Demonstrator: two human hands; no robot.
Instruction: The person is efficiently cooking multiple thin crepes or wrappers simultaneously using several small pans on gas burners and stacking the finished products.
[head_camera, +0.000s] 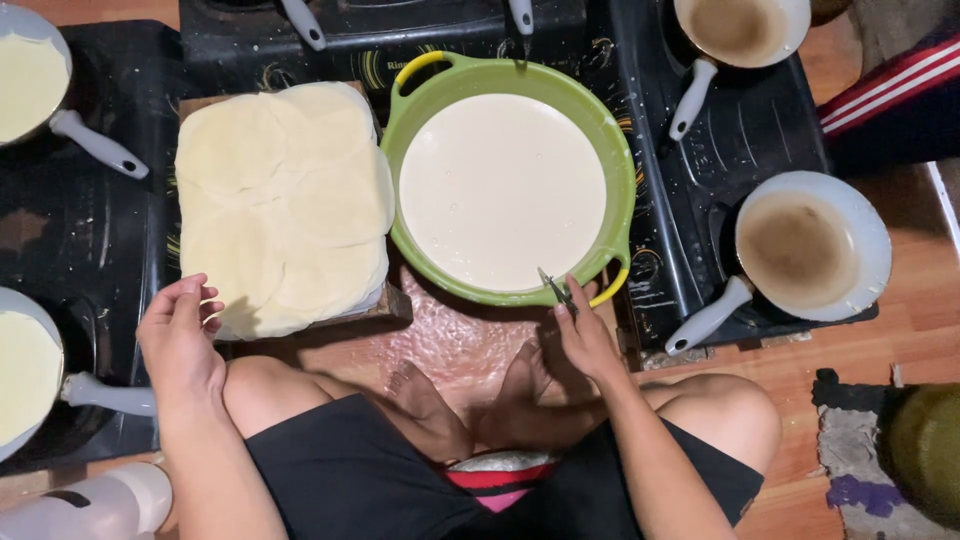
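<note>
While my left hand (180, 335) hovers open, my right hand (583, 335) pinches a thin, stiff tool (556, 288) at the heavy, slosh-prone green batter basin (623, 190); its yellow handles look best for gripping.

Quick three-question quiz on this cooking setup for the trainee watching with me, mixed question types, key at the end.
1. True or false: the green basin holds pale liquid batter.
2. Which hand pinches a thin utensil handle at the basin's near rim? A) left hand B) right hand
3. Fill in: the stack of thin pale sheets lies to the ______ of the basin in the head view.

Key
1. True. The batter fills it almost to the rim.
2. B. The left hand hovers open at the near corner of the stack, holding nothing.
3. Left. The two empty browned pans sit on the right.
</note>
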